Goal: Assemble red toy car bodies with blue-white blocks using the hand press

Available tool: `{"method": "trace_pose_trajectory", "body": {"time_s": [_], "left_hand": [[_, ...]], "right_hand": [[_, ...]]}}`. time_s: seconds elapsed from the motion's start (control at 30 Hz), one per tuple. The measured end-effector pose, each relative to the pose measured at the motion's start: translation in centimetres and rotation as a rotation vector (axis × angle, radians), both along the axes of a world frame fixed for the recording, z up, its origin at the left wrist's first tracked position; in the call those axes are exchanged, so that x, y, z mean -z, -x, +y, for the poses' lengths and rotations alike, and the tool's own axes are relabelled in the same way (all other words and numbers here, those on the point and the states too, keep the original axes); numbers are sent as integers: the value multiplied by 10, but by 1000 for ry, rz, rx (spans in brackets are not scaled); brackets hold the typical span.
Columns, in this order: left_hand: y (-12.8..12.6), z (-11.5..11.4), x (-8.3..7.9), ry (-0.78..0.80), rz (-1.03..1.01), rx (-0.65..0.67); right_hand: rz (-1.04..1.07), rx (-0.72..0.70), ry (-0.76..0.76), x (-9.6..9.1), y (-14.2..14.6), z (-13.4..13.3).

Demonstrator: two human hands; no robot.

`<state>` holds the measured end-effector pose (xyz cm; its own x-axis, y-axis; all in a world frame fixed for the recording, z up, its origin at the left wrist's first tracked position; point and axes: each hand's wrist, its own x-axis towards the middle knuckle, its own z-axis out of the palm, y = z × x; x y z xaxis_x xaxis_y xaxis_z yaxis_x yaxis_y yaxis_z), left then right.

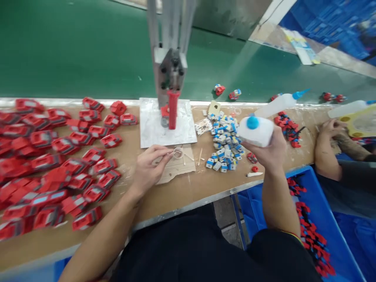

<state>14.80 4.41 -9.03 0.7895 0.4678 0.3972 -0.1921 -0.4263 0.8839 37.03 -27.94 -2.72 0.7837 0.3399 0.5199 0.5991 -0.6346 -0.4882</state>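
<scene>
Right hand (272, 150) wraps bottle (255, 131); left hand (149, 166) pinches ring (178, 153).

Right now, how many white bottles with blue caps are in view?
3: one bottle in the right hand, another lying on the bench just behind, a third far right by a co-worker's hand. More may be hidden.

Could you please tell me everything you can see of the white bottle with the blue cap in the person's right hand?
The white bottle looks like opaque plastic, with a rounded body and a round blue cap. It is tipped so the cap faces the camera. The right hand grips its body from below. It is held above the brown bench, beside the pile of small blue and white parts, touching only the hand. Its contents cannot be seen.
</scene>
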Motion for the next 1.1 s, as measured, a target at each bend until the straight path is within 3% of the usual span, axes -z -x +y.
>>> {"method": "trace_pose_trajectory", "body": {"time_s": [0.1, 0.17, 0.23, 0.33, 0.57, 0.7, 0.8, 0.83, 0.9, 1.0, 1.1], "left_hand": [[-2, -5, 2, -105, -7, 7], [-5, -8, 4, -134, 10, 6], [-8, -10, 6, -147, 30, 19], [-10, -11, 8, -198, 32, 39], [-13, -5, 21, -407, -65, 89], [-13, -5, 18, -458, -39, 74], [-11, -9, 14, -476, 8, 65], [-10, -10, 11, -483, 21, 68], [-5, -10, 6, -504, 48, 83], [12, 1, -7, -533, 130, 61], [50, 27, -21, -550, 206, -131]], "right_hand": [[-9, 251, -488, 8, -29, -59], [-88, 374, -709, 10, -53, -98], [-122, 487, -808, 12, -77, -133], [-40, 607, -806, 23, -100, -166], [150, 639, -766, 62, -104, -162], [114, 729, -783, 53, -75, -150], [-14, 748, -766, 38, -32, -116], [-108, 679, -702, 33, -15, -97], [-215, 413, -557, 23, 17, -47], [-162, -134, -262, 9, 54, 37], [-33, -600, 162, 1, 68, 101]]}}
